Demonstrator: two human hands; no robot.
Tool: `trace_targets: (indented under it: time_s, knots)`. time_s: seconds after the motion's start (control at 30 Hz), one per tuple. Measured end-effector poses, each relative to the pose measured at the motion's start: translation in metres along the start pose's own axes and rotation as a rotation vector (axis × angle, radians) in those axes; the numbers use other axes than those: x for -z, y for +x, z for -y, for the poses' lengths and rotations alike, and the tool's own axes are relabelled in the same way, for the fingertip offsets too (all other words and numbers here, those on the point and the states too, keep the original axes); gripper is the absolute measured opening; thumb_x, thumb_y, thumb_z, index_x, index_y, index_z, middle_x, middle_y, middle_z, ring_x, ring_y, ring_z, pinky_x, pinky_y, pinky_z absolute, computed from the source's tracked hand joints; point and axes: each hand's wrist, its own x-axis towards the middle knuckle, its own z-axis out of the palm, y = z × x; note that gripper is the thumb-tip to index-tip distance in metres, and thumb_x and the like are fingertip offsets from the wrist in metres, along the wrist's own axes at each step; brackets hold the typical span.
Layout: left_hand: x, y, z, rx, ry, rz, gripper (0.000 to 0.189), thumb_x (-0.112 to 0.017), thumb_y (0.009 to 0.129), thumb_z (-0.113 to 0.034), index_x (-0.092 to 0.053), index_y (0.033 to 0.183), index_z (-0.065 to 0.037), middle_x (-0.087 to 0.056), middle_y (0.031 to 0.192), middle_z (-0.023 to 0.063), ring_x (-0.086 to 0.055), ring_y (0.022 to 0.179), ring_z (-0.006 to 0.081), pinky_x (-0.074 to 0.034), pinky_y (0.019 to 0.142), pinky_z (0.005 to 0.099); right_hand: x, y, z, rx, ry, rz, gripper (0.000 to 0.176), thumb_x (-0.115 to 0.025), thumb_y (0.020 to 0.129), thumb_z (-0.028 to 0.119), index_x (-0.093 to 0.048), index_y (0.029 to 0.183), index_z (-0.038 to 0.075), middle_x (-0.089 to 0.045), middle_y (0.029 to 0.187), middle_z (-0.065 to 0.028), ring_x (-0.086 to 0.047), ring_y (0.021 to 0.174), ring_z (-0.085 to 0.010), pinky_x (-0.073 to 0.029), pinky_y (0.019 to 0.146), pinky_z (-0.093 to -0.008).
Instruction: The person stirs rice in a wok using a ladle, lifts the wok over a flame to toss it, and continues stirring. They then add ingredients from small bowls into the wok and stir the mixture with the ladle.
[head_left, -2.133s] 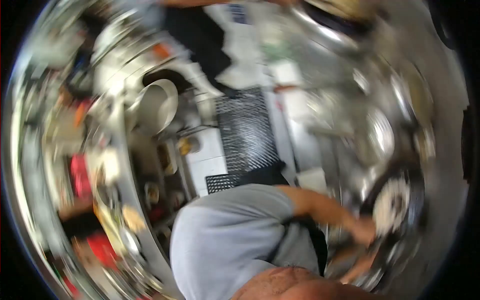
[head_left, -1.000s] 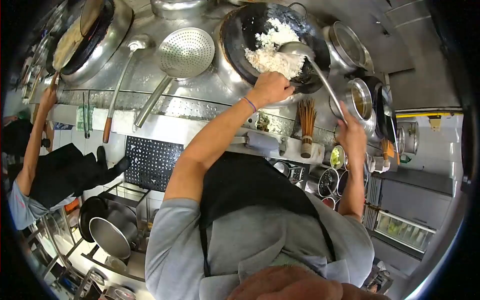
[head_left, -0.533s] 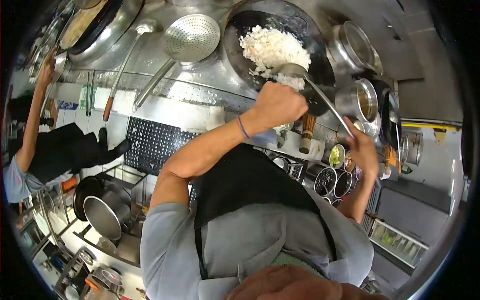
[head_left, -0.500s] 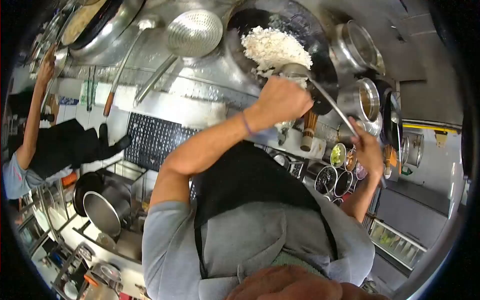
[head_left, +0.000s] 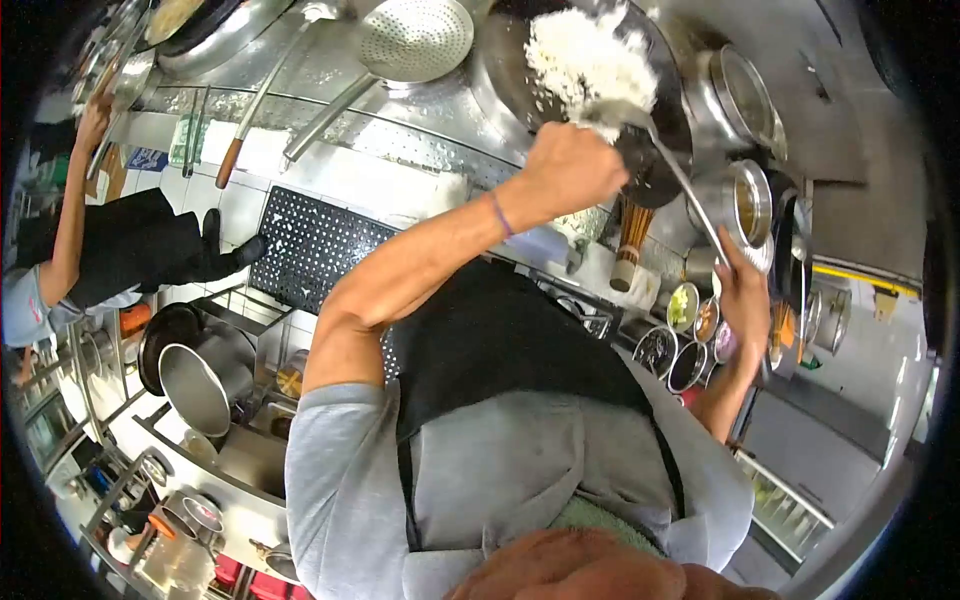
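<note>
A dark wok [head_left: 505, 65] stands at the top of the view with white rice [head_left: 590, 60] in it, some grains scattered loose. My left hand [head_left: 577, 168] is closed in a fist at the wok's near rim; the part it grips is hidden beneath the fingers. Slanting from the rice down to the right is a metal ladle [head_left: 675, 170], its bowl at the near edge of the rice. Around its handle my right hand [head_left: 742, 290] is wrapped, to the right of the wok.
A perforated strainer [head_left: 415, 40] and a wooden-handled ladle [head_left: 255, 110] lie left of the wok. Metal pots [head_left: 740, 205] stand at its right, with ingredient bowls [head_left: 655, 350] nearer. A bamboo brush [head_left: 630, 245] is by the near rim. Another person's arm [head_left: 68, 220] shows far left.
The rice has shifted upward and spread in the wok, with loose grains apart from it. Both hands keep their holds. The surroundings have shifted slightly in view.
</note>
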Motion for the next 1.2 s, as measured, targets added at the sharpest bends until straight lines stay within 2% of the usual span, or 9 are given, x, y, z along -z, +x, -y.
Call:
trace_targets:
  time_s: [0.13, 0.27, 0.37, 0.53, 0.73, 0.83, 0.9, 1.07, 1.2]
  knots:
    - [0.020, 0.034, -0.015, -0.076, 0.013, 0.012, 0.031, -0.063, 0.086, -0.032, -0.072, 0.064, -0.013, -0.067, 0.065, 0.0157, -0.069, 0.061, 0.0365, -0.055, 0.057, 0.0475, 0.009, 0.000, 0.006, 0.037, 0.044, 0.037, 0.059, -0.068, 0.092, 0.006, -0.059, 0.145, 0.029, -0.071, 0.116, -0.0225, -0.070, 0.104, -0.0424, -0.054, 0.089, -0.0447]
    - [-0.033, 0.015, 0.011, 0.036, 0.034, 0.092, 0.036, -0.061, 0.089, -0.036, -0.072, 0.064, -0.012, -0.069, 0.065, 0.0139, -0.070, 0.063, 0.0375, -0.055, 0.059, 0.0497, -0.073, 0.060, 0.037, -0.298, 0.018, 0.019, 0.051, -0.063, 0.099, 0.011, -0.057, 0.146, 0.028, -0.070, 0.119, -0.0244, -0.071, 0.108, -0.0373, -0.053, 0.089, -0.0426]
    - [-0.071, -0.040, 0.028, 0.059, 0.089, 0.180, 0.036, -0.060, 0.088, -0.031, -0.070, 0.057, -0.015, -0.066, 0.059, 0.0139, -0.068, 0.053, 0.0328, -0.056, 0.058, 0.0491, -0.126, 0.064, 0.014, -0.047, 0.121, -0.342, 0.049, -0.064, 0.101, 0.012, -0.057, 0.148, 0.023, -0.076, 0.101, -0.0193, -0.073, 0.087, -0.0301, -0.054, 0.078, -0.0392]
    - [-0.048, -0.003, 0.039, 0.095, 0.069, 0.026, 0.031, -0.062, 0.085, -0.029, -0.071, 0.059, -0.013, -0.067, 0.061, 0.0148, -0.068, 0.056, 0.0368, -0.055, 0.055, 0.0474, -0.076, 0.034, 0.012, -0.290, 1.093, -0.186, 0.057, -0.064, 0.100, 0.007, -0.045, 0.154, 0.008, -0.055, 0.072, 0.0039, -0.044, 0.052, -0.0030, -0.036, 0.042, -0.0218]
    - [-0.086, 0.048, 0.066, 0.080, 0.061, 0.010, 0.030, -0.061, 0.089, -0.033, -0.078, 0.074, -0.014, -0.072, 0.073, 0.0149, -0.072, 0.070, 0.0362, -0.058, 0.070, 0.0488, -0.011, 0.054, 0.051, 0.485, 1.875, -0.270, 0.062, -0.050, 0.107, 0.015, -0.019, 0.159, -0.001, -0.050, 0.086, -0.0049, -0.042, 0.046, -0.0059, -0.036, 0.032, -0.0227]
    - [-0.087, 0.048, 0.064, 0.080, 0.094, 0.043, 0.031, -0.061, 0.090, -0.034, -0.079, 0.076, -0.014, -0.073, 0.074, 0.0147, -0.072, 0.072, 0.0368, -0.059, 0.071, 0.0485, -0.063, 0.099, 0.048, 0.830, 2.211, 0.084, 0.057, -0.042, 0.111, 0.019, -0.018, 0.162, 0.009, -0.046, 0.083, -0.0028, -0.038, 0.044, -0.0056, -0.033, 0.031, -0.0229]
    - [-0.091, 0.049, 0.064, 0.097, 0.090, 0.024, 0.031, -0.061, 0.090, -0.035, -0.079, 0.075, -0.014, -0.073, 0.074, 0.0149, -0.072, 0.072, 0.0369, -0.059, 0.071, 0.0488, -0.100, 0.109, 0.059, 0.479, 2.237, 0.008, 0.053, -0.047, 0.110, 0.022, -0.031, 0.158, 0.008, -0.045, 0.077, 0.0006, -0.035, 0.042, -0.0053, -0.031, 0.030, -0.0233]
    - [-0.086, 0.045, 0.059, 0.107, 0.036, 0.035, 0.033, -0.061, 0.090, -0.036, -0.078, 0.074, -0.013, -0.072, 0.073, 0.0159, -0.072, 0.071, 0.0371, -0.058, 0.071, 0.0489, -0.122, 0.168, 0.005, -0.484, 2.560, 0.915, 0.032, -0.042, 0.110, 0.013, -0.046, 0.135, -0.008, -0.045, 0.079, -0.0009, -0.040, 0.047, -0.0054, -0.034, 0.039, -0.0243]
    - [-0.089, 0.050, 0.064, 0.132, 0.050, 0.030, 0.033, -0.061, 0.090, -0.037, -0.079, 0.075, -0.014, -0.073, 0.074, 0.0155, -0.072, 0.071, 0.0369, -0.058, 0.071, 0.0482, -0.081, 0.148, 0.024, -0.141, 2.103, 0.461, 0.034, -0.047, 0.110, 0.017, -0.049, 0.141, 0.003, -0.045, 0.077, 0.0013, -0.036, 0.043, -0.0047, -0.030, 0.034, -0.0237]
